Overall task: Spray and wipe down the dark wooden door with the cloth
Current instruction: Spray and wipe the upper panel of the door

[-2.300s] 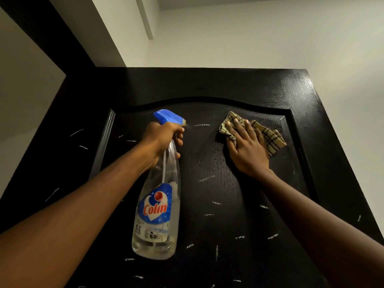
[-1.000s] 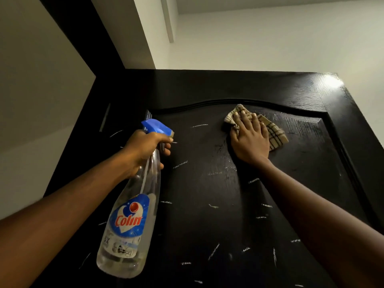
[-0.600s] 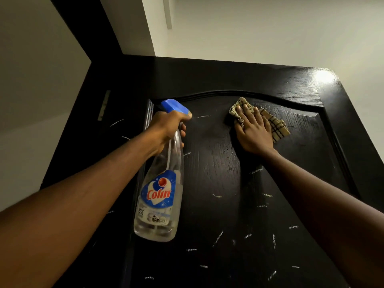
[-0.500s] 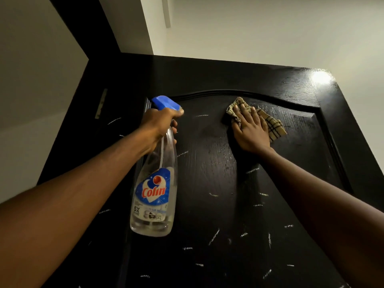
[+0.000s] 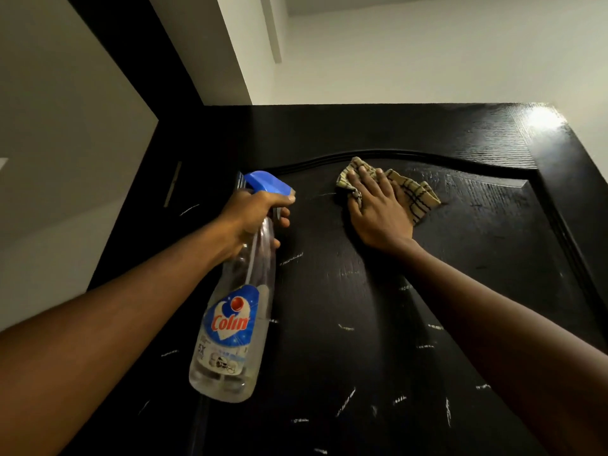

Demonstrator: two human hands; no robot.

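Dark door [image 5: 362,324]: left hand [image 5: 253,215] grip closed round spray bottle [image 5: 233,324]; right hand [image 5: 378,212] flat, fingers spread, pressing cloth [image 5: 414,195].

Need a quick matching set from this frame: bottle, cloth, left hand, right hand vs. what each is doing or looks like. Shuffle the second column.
1. bottle
2. cloth
3. left hand
4. right hand
5. door

a. flat on the cloth
b. clear, blue trigger head
c. black, flecked with pale marks
d. wrapped round the bottle neck
e. beige check, pressed to the panel

Pairs: 1-b, 2-e, 3-d, 4-a, 5-c
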